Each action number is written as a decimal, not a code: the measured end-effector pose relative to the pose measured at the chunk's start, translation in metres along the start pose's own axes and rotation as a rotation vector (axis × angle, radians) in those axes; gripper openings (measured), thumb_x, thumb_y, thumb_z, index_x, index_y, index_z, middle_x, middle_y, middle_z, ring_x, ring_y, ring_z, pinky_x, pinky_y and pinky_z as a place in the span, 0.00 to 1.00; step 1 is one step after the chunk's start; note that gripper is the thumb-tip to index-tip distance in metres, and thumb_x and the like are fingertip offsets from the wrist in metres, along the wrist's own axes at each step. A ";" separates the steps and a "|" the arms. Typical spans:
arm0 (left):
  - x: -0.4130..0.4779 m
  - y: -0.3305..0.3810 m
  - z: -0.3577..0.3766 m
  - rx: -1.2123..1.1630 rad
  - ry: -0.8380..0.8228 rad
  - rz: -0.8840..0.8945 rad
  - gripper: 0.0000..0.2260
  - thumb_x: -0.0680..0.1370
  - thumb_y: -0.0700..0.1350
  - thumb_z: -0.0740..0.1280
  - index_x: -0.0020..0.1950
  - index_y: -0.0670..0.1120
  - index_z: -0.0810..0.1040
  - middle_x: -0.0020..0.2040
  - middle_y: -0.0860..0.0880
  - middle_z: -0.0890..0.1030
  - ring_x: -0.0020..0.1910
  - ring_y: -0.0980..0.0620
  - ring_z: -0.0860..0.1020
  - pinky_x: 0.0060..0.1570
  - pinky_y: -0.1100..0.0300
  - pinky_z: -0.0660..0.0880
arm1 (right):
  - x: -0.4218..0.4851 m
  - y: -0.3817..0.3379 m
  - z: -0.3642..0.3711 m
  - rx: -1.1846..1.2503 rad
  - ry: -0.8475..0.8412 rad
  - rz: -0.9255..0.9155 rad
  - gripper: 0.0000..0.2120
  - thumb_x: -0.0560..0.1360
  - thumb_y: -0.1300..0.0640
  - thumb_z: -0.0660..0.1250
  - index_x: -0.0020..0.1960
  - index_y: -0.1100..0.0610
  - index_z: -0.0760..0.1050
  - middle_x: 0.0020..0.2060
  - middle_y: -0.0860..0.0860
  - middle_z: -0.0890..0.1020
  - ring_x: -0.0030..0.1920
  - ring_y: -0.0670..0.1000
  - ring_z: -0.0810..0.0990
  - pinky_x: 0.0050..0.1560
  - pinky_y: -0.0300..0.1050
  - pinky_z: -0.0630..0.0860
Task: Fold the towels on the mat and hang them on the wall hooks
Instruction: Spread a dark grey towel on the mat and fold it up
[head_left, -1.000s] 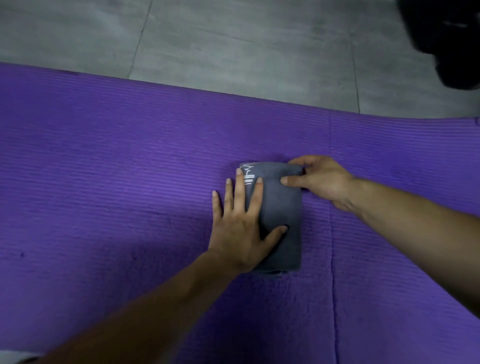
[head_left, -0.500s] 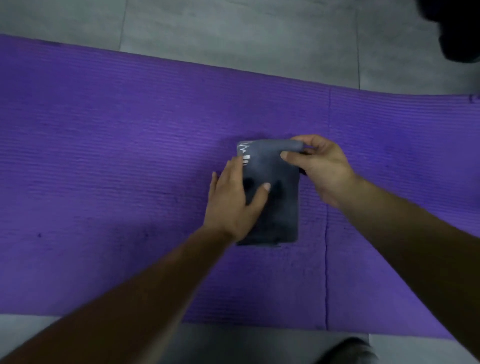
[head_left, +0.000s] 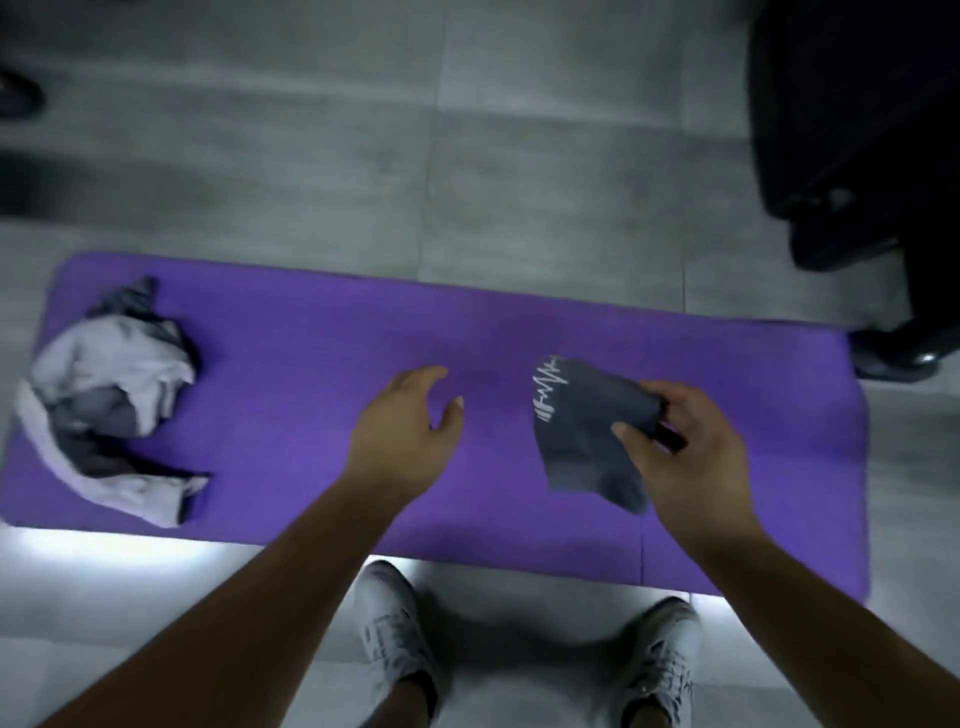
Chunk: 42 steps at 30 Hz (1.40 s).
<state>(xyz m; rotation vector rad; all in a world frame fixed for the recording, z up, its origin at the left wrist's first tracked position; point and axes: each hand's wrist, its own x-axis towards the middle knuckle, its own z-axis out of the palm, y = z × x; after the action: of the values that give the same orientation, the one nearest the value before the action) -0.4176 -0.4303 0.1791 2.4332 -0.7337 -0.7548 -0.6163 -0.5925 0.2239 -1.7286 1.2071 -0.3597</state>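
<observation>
Newly lifted, the zigzag-marked grey towel (head_left: 582, 436) hangs from the right hand (head_left: 683, 452).

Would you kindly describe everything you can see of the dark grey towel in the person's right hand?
The dark grey towel is a soft-looking cloth folded into a compact bundle, with a white zigzag mark along its left edge. The right hand pinches its right end between thumb and fingers, holding it tilted over the purple mat, its lower corner drooping. The left hand is apart from it.
</observation>
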 end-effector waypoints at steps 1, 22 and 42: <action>-0.009 0.014 -0.038 0.011 -0.002 0.015 0.27 0.75 0.58 0.61 0.70 0.46 0.75 0.65 0.45 0.78 0.61 0.43 0.79 0.63 0.52 0.73 | -0.012 -0.035 -0.010 -0.005 0.005 -0.008 0.16 0.72 0.65 0.74 0.55 0.50 0.77 0.42 0.28 0.79 0.45 0.33 0.79 0.43 0.24 0.72; 0.009 0.239 -0.413 0.355 -0.053 0.371 0.24 0.79 0.59 0.62 0.73 0.50 0.70 0.67 0.47 0.76 0.63 0.44 0.76 0.65 0.50 0.71 | -0.042 -0.403 -0.115 0.271 0.238 -0.178 0.18 0.74 0.64 0.73 0.56 0.45 0.76 0.48 0.39 0.84 0.52 0.40 0.82 0.51 0.37 0.78; 0.529 0.646 -0.406 0.434 -0.216 0.728 0.24 0.81 0.59 0.61 0.74 0.51 0.69 0.69 0.49 0.75 0.62 0.47 0.77 0.63 0.50 0.73 | 0.479 -0.516 -0.272 0.157 0.484 -0.025 0.18 0.75 0.64 0.71 0.57 0.43 0.76 0.50 0.36 0.82 0.52 0.37 0.80 0.52 0.38 0.78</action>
<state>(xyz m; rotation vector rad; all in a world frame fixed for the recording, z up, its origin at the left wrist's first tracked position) -0.0149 -1.1157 0.6596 2.1670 -1.8913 -0.5941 -0.2901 -1.1177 0.6577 -1.5670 1.4514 -0.9034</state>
